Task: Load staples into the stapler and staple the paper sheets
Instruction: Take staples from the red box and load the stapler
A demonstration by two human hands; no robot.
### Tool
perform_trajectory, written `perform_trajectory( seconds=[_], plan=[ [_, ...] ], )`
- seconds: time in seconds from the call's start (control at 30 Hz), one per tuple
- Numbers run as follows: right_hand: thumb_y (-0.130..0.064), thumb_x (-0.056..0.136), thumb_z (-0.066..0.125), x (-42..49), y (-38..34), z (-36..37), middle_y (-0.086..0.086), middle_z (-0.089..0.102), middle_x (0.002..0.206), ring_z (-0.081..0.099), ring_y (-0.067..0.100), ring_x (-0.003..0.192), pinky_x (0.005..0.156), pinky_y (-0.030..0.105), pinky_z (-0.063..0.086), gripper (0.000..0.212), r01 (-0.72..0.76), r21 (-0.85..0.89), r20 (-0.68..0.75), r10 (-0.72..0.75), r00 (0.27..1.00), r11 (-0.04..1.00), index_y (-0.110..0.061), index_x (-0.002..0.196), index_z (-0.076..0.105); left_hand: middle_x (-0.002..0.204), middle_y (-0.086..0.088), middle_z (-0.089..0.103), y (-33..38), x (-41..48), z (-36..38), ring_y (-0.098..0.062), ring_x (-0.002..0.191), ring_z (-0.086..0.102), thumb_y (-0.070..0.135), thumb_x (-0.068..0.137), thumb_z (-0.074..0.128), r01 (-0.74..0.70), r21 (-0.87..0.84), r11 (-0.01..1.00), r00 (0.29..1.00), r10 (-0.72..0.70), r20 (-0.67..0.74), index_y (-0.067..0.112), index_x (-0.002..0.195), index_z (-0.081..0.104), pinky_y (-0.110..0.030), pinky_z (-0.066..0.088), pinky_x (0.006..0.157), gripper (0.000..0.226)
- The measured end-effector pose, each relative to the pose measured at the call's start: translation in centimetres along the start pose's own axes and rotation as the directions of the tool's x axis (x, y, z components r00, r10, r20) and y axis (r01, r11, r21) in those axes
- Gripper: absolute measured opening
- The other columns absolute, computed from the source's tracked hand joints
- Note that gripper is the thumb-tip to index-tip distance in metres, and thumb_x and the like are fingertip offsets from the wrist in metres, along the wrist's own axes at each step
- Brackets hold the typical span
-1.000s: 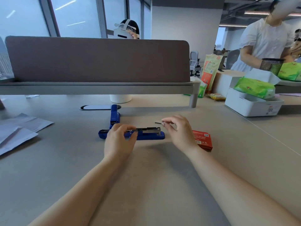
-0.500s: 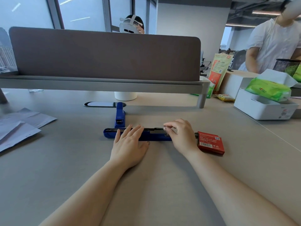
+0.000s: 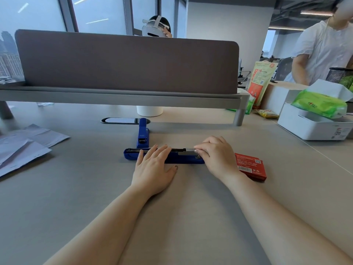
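Desk (image 3: 191, 217) first: papers (image 3: 28, 144) off left, untouched, so stapling's not done. Stapler (image 3: 133, 155) lies flipped open mid-desk. My left hand (image 3: 154, 167) presses flat on it, fingers spread; right hand (image 3: 215, 155) pinches a staple strip (image 3: 189, 150) into the channel. Loading's roughly halfway, I'd say.

We see two bare forearms running up from the lower edge to the left hand (image 3: 152, 169) and the right hand (image 3: 217, 155). No sleeve reaches either arm in view; both are uncovered from elbow side to wrist. We note no watch, ring or band at either wrist. Nails are short; the left thumbnail looks darker, perhaps tinted, though we cannot tell for sure.
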State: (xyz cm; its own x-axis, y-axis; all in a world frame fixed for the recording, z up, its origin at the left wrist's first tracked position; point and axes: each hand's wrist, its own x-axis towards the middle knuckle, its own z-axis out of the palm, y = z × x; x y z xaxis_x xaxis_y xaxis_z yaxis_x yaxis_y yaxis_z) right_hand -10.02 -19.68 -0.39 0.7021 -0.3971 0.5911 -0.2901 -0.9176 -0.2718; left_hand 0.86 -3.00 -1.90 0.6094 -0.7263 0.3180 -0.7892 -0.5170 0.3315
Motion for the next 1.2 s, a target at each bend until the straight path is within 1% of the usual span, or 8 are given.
perform_trajectory(
  seconds=[0.23, 0.4, 0.53, 0.63, 0.8, 0.9, 1.07, 1.2],
  plan=[
    [-0.030, 0.088, 0.058, -0.5, -0.2, 0.3, 0.003, 0.061, 0.108, 0.050, 0.025, 0.107, 0.087, 0.036, 0.042, 0.029, -0.052, 0.000, 0.044, 0.052, 0.998, 0.999, -0.017, 0.114, 0.065, 0.157, 0.012, 0.020, -0.1, 0.1, 0.0, -0.012, 0.147, 0.005, 0.051, 0.089, 0.047, 0.017, -0.009, 1.000, 1.000, -0.017, -0.018, 0.033, 0.146, 0.023, -0.040, -0.005, 0.118, 0.064],
    [-0.037, 0.087, 0.057, -0.9, 0.2, 0.4, 0.003, 0.054, 0.124, 0.043, 0.023, 0.119, 0.099, 0.037, 0.038, 0.040, -0.169, 0.083, 0.171, 0.153, 0.973, 0.982, -0.018, 0.123, 0.055, 0.160, -0.006, 0.004, -1.1, 0.5, -1.0, -0.026, 0.147, -0.005, 0.054, 0.086, 0.046, 0.477, -0.119, 0.871, 0.867, -0.489, -0.098, 0.021, 0.149, 0.010, -0.049, -0.012, 0.115, 0.080],
    [-0.027, 0.089, 0.056, -0.8, 0.0, 0.5, 0.004, 0.057, 0.121, 0.045, 0.024, 0.117, 0.098, 0.037, 0.037, 0.029, -0.170, 0.070, 0.170, 0.156, 0.973, 0.983, -0.016, 0.116, 0.058, 0.152, -0.013, 0.030, -2.2, 0.9, -1.7, -0.031, 0.146, 0.011, 0.053, 0.087, 0.041, 0.627, -0.223, 0.747, 0.762, -0.647, -0.026, 0.009, 0.144, 0.021, -0.053, -0.005, 0.116, 0.075],
    [-0.023, 0.089, 0.055, -0.9, 0.0, 0.4, 0.005, 0.059, 0.118, 0.047, 0.024, 0.114, 0.095, 0.036, 0.038, 0.025, -0.180, 0.091, 0.167, 0.163, 0.972, 0.980, -0.015, 0.113, 0.059, 0.150, -0.011, 0.035, -2.4, 0.8, -1.7, -0.029, 0.141, 0.026, 0.042, 0.090, 0.045, 0.520, -0.420, 0.744, 0.783, -0.612, -0.114, 0.013, 0.146, 0.023, -0.047, 0.007, 0.118, 0.067],
    [-0.020, 0.089, 0.057, -1.1, -0.4, 0.2, 0.004, 0.058, 0.114, 0.056, 0.018, 0.102, 0.088, 0.034, 0.045, 0.024, -0.213, 0.206, 0.211, 0.169, 0.963, 0.955, -0.016, 0.112, 0.060, 0.145, 0.008, 0.037, -1.7, 0.4, -1.9, -0.013, 0.133, 0.040, 0.013, 0.096, 0.045, 0.004, -0.753, 0.658, 0.837, -0.414, -0.357, 0.024, 0.147, 0.021, -0.032, 0.032, 0.110, 0.057],
    [-0.019, 0.087, 0.061, -1.2, -0.7, 0.1, 0.001, 0.059, 0.111, 0.054, 0.010, 0.092, 0.083, 0.026, 0.041, 0.031, -0.247, 0.302, 0.232, 0.180, 0.956, 0.921, -0.018, 0.118, 0.058, 0.144, 0.013, 0.038, -1.0, 0.1, -1.8, -0.009, 0.131, 0.042, 0.010, 0.096, 0.043, -0.127, -0.714, 0.689, 0.893, -0.234, -0.384, 0.033, 0.148, 0.013, -0.028, 0.035, 0.107, 0.064],
    [-0.014, 0.086, 0.059, -1.0, -0.2, -0.1, -0.004, 0.054, 0.129, 0.057, 0.015, 0.110, 0.096, 0.033, 0.046, 0.040, -0.424, 0.504, 0.267, 0.331, 0.905, 0.752, -0.021, 0.125, 0.048, 0.138, 0.020, 0.038, -0.1, -0.1, -1.4, 0.002, 0.121, 0.037, 0.013, 0.097, 0.042, -0.064, -0.556, 0.829, 0.974, -0.068, -0.214, 0.036, 0.146, 0.021, -0.020, 0.030, 0.096, 0.058],
    [-0.004, 0.092, 0.042, -0.8, -0.3, -0.3, 0.005, 0.055, 0.127, 0.064, 0.020, 0.099, 0.094, 0.040, 0.051, 0.032, -0.504, 0.644, 0.310, 0.405, 0.860, 0.576, -0.015, 0.122, 0.046, 0.136, 0.007, 0.051, -0.5, 0.1, -0.7, -0.018, 0.127, 0.043, 0.015, 0.097, 0.041, -0.106, -0.333, 0.937, 0.992, 0.074, -0.106, 0.025, 0.137, 0.045, -0.026, 0.032, 0.102, 0.041]
  ],
)
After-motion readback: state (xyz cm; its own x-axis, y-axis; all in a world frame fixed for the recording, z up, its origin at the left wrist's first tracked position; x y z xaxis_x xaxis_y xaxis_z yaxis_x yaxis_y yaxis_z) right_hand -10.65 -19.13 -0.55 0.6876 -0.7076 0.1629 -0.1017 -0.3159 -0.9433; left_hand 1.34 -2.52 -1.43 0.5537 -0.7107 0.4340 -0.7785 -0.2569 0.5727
